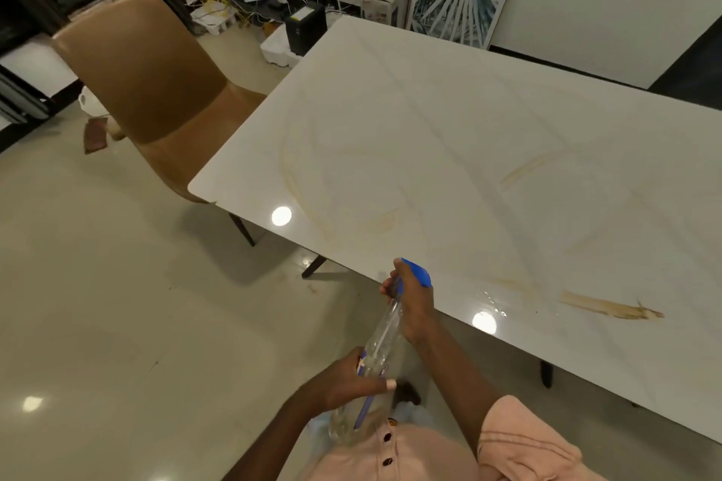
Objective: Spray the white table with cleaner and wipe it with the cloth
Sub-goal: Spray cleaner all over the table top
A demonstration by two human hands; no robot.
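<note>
- Head view: the right hand (410, 305) is wrapped round the neck of a clear spray bottle (381, 340), just under its blue trigger head (418, 273); the fingers curl about the neck, though whether one rests on the trigger is hard to tell.
- The left hand (351, 379) grips the bottle's lower body, thumb laid across the front, below and nearer the person than the right hand.
- The bottle slants up from the left hand to the right, its nozzle pointing over the near edge of the white desk (469, 152).
- Beyond the right hand, brownish smears (609, 308) streak the desk top, with a small wet patch (494, 305) just past the nozzle.
- Far to the left of both hands stands a tan chair (156, 90), tucked at the desk's end.
</note>
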